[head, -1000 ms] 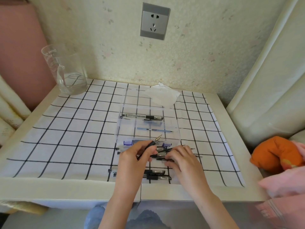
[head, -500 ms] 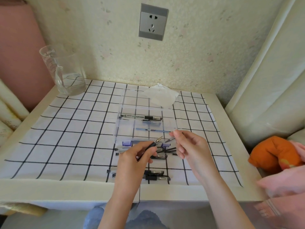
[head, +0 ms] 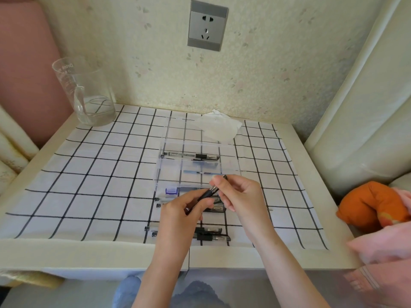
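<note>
My left hand (head: 178, 215) grips a black pen (head: 208, 193) by its barrel, tip pointing up and right. My right hand (head: 239, 195) pinches the front end of that same pen, with a thin dark piece sticking out above its fingers. Both hands hover over a clear plastic box (head: 195, 167) with compartments. One black pen (head: 191, 156) lies in the far compartment and a thin refill (head: 200, 172) in the middle one. A small purple item (head: 171, 191) sits at the box's near left. Two more black pens (head: 211, 235) lie near the table's front edge.
A checked cloth (head: 89, 185) covers the small table. A clear glass jug (head: 85, 92) with some water stands at the back left. A white tissue (head: 219, 127) lies behind the box. An orange cushion (head: 373, 205) sits at the right, a wall socket (head: 208, 25) above.
My right hand picked a small thin part off the table, lifted it, and has now brought it to the tip of the pen that my left hand holds.
</note>
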`<move>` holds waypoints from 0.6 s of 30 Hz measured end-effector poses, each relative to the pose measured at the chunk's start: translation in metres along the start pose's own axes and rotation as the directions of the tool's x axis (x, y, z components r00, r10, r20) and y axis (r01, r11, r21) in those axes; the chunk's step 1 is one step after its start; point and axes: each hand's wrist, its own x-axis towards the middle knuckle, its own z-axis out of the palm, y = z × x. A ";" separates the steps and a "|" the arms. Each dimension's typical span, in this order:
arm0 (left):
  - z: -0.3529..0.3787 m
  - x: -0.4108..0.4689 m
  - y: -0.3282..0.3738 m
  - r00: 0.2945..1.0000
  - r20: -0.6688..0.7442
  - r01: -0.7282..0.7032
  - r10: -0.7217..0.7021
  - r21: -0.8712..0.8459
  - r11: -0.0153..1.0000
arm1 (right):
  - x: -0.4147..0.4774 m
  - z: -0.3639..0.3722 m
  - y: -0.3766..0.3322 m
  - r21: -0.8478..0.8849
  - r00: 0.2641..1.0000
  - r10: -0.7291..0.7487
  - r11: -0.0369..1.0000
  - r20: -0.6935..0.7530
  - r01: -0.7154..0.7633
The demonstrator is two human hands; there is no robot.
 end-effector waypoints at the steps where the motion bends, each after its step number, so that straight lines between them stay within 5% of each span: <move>1: 0.000 0.000 0.000 1.000 -0.001 -0.001 0.001 0.007 1.000 | -0.001 0.001 0.002 0.001 1.000 -0.002 1.000 0.002 0.002; 10: 0.006 -0.005 -0.006 0.999 -0.044 -0.004 0.005 0.022 1.000 | -0.005 0.004 0.010 -0.005 1.000 0.021 1.000 0.015 -0.021; 18: 0.001 0.001 -0.003 0.997 0.056 -0.052 0.047 0.099 0.994 | -0.003 -0.007 0.009 -0.001 0.998 0.065 0.998 -0.001 -0.065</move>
